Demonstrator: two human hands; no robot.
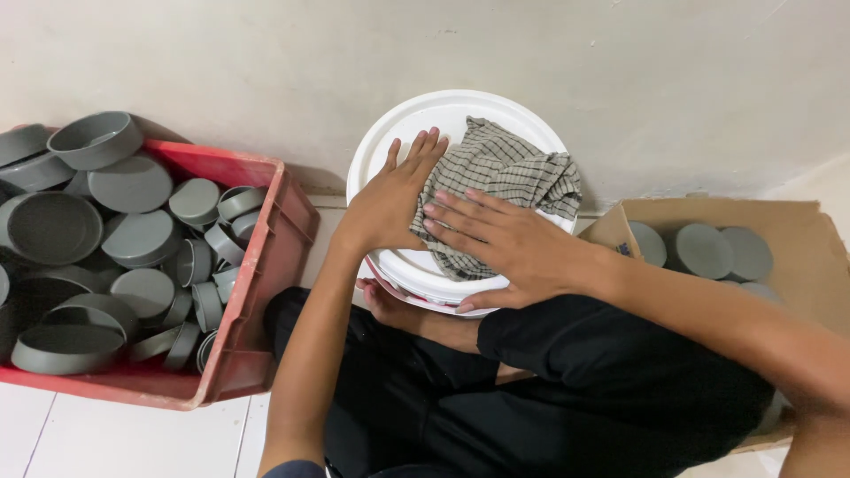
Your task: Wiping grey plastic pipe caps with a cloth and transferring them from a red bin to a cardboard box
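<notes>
Pressing flat on a checked grey cloth [496, 181], with both hands laid side by side on the white bucket lid [376, 155]: left hand [390, 204] palm down at the cloth's left edge, fingers [416, 150] straight and close together, pointing toward the wall [425, 44]; right hand [505, 243] crossing in from the right, fingers [452, 212] extended and slightly spread, flat on the cloth's lower part. Neither hand pinching or gripping; cloth merely pinned under palms and fingertips. Cloth rumpled, bunched toward the far right of the lid, lying wholly on top of the bucket, which stands against the wall above the crossed legs in black trousers [567, 389]. To the left, a red plastic crate [266, 265] heaped with grey round caps [133, 186], some open side up, some flat face up; to the right, an open cardboard box [815, 257] with a few more grey caps [704, 248] laid inside. For a neat result, judged best: palms kept flat, pressure even, bunched far edge drawn smooth before any fold or wipe, lid kept steady underneath.
</notes>
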